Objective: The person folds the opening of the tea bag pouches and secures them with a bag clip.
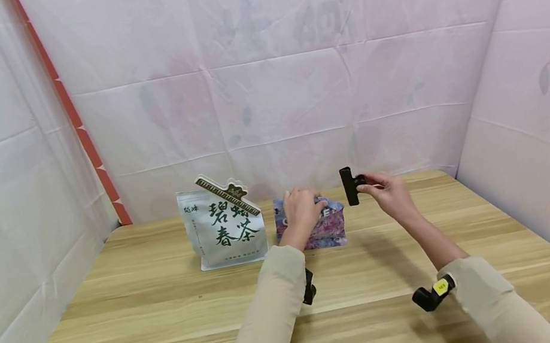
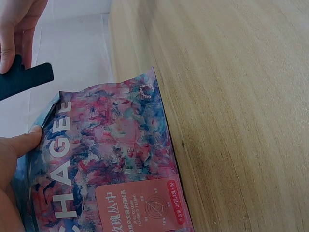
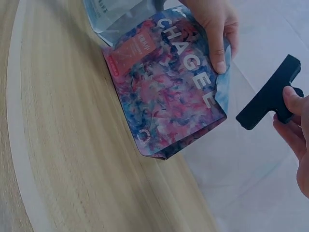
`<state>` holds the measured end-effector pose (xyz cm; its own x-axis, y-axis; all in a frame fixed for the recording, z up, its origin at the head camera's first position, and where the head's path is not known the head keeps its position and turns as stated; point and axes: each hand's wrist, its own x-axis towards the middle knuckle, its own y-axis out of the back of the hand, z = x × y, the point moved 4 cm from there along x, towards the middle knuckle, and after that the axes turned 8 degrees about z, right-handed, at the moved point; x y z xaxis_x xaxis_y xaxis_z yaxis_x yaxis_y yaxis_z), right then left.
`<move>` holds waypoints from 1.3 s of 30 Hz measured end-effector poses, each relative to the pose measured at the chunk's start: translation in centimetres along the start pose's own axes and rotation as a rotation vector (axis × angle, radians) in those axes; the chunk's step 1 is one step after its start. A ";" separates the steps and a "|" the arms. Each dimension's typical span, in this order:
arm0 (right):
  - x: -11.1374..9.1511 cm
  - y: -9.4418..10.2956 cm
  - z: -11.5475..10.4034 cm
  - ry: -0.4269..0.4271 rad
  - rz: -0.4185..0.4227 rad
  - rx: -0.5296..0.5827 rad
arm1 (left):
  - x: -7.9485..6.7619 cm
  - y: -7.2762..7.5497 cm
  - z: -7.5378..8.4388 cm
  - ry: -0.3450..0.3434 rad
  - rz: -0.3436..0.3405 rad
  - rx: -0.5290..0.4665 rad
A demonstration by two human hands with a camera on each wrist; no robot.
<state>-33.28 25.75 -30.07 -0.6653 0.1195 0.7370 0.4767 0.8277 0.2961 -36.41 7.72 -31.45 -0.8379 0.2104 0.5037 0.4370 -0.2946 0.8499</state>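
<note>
A colourful CHAGEE tea bag (image 2: pixel 111 130) in pink, blue and purple stands upright on the wooden table. My left hand (image 1: pixel 303 210) pinches its folded top edge, the thumb pressing the front in the left wrist view. Off to the right of the bag, my right hand (image 1: pixel 389 193) holds a black bag clip (image 3: pixel 270 94) by its handles, raised and apart from the bag. Left of my left hand stands a pale tea pouch (image 1: pixel 227 243) with green characters. A wide white and dark clip (image 1: pixel 227 195) sits aslant across its top right corner.
The wooden table (image 1: pixel 169 322) extends toward me in front of the bags. Behind it hangs a pinkish white cloth (image 1: pixel 285 103), with more cloth on both sides. Each wrist carries a black camera mount (image 1: pixel 432 294).
</note>
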 end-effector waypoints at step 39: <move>-0.5 -2.8 -0.6 -0.021 -0.080 0.131 | -0.2 0.0 0.0 -0.030 -0.034 -0.018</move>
<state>-33.94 23.10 -30.91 -0.7104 0.0605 0.7012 0.3436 0.8993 0.2705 -36.26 7.73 -31.54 -0.8416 0.2487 0.4793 0.4022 -0.3035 0.8638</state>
